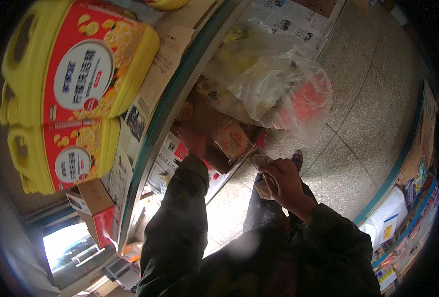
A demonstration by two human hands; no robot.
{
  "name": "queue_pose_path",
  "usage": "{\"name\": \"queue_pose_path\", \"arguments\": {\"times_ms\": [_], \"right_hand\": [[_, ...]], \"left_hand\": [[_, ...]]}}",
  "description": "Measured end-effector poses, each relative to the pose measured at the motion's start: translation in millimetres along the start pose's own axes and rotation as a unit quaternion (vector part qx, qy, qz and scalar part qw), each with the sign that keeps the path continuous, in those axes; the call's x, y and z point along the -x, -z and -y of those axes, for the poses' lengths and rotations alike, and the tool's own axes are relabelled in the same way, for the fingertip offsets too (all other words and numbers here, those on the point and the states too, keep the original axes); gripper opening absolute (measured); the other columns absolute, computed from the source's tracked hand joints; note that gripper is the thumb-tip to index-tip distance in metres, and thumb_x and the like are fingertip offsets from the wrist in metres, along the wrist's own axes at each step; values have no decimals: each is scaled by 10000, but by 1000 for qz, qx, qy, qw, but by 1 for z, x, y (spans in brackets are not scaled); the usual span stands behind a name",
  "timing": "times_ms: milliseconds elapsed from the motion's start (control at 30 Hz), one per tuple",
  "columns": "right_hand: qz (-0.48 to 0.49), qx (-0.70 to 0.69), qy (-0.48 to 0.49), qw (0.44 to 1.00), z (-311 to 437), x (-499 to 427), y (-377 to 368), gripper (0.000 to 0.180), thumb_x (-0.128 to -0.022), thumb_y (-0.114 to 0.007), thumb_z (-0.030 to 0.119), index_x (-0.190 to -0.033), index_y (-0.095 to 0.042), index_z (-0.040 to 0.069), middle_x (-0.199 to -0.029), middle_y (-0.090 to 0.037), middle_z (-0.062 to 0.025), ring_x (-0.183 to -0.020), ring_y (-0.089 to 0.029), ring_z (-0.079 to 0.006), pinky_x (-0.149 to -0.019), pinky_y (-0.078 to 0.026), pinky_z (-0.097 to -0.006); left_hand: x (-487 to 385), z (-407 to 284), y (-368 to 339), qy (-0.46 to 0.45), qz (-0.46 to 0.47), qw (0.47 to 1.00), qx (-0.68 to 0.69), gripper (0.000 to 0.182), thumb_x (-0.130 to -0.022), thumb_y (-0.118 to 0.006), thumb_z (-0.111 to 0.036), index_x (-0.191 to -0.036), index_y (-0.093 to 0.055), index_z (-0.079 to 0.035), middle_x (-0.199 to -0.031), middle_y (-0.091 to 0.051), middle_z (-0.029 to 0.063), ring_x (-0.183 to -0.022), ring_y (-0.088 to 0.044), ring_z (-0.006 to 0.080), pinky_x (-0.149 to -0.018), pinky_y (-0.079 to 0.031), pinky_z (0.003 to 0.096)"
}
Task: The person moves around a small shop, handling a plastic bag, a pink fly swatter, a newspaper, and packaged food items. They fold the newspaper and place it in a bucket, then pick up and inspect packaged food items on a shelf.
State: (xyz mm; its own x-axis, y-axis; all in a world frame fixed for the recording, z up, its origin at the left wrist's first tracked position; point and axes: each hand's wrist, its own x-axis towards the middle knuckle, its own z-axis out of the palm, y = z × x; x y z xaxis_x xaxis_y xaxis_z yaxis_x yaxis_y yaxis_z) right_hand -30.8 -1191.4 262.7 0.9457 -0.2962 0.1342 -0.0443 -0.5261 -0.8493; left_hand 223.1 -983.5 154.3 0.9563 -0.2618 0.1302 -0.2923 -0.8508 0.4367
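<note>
My left hand (192,142) reaches into a shadowed cardboard box (201,113) on the lower shelf. Its fingertips are dim, so I cannot tell whether they grip anything. Inside the box, a round food item in clear wrapping with orange print (234,141) lies to the right of that hand. Another wrapped round item (185,110) sits deeper in the box. Over my legs, my right hand (287,183) is closed on a small clear-wrapped package (261,159). A pale brown piece (264,190) shows below its fingers, partly covered by them.
A large clear plastic bag (275,81) with yellow and pink contents bulges beyond the box. The upper shelf's green edge (160,107) runs above my left arm, bearing yellow detergent jugs (89,70) and a red-brown carton (97,211). Stocked shelving (386,222) stands at right.
</note>
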Motion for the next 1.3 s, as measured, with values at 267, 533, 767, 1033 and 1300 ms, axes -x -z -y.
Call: {"name": "queue_pose_path", "arguments": {"times_ms": [267, 533, 767, 1033, 1300], "right_hand": [[-10, 13, -56, 998, -12, 8, -8, 239, -775, -635, 60, -1005, -578, 93, -876, -522, -95, -811, -492, -302, -702, -394, -420], [-36, 16, -71, 997, -21, 18, -15, 233, -774, -644, 53, -993, -581, 98, -905, -523, -88, -796, -490, -283, -675, -384, -402], [-53, -34, -64, 996, -13, 13, -22, 192, -781, -640, 52, -964, -586, 76, -851, -540, -103, -759, -521, -287, -657, -405, -398], [-75, -107, -43, 990, 6, -10, -5, 174, -828, -602, 50, -1001, -586, 63, -837, -541, -129, -759, -526, -325, -660, -418, -418], [-128, -84, 43, 987, 32, -38, 12, 242, -823, -599, 69, -1064, -576, 82, -862, -551, -127, -825, -547, -336, -716, -424, -440]], "left_hand": [[-79, 61, -20, -68, 175, 971, -145, 470, -829, -569, -311, -1234, -508, -80, -1228, -507, 179, -1107, -489, 384, -939, -380, 472], [-83, 48, -48, 90, -77, 892, -436, 552, -783, -557, -554, -1058, -551, -76, -1071, -550, 100, -1003, -538, 308, -807, -471, 423], [-69, 30, -16, 54, -2, 940, -336, 449, -831, -524, -452, -1030, -555, -51, -1043, -558, 129, -1000, -545, 269, -835, -461, 387], [2, -36, 58, 73, 73, 968, 231, 348, -915, -510, -153, -1225, -508, 5, -1113, -582, 110, -1005, -535, 192, -872, -428, 303], [153, -170, 100, 217, 176, 813, 511, 261, -852, -551, 10, -1113, -547, 23, -1037, -602, 72, -952, -547, 130, -819, -447, 265]]}}
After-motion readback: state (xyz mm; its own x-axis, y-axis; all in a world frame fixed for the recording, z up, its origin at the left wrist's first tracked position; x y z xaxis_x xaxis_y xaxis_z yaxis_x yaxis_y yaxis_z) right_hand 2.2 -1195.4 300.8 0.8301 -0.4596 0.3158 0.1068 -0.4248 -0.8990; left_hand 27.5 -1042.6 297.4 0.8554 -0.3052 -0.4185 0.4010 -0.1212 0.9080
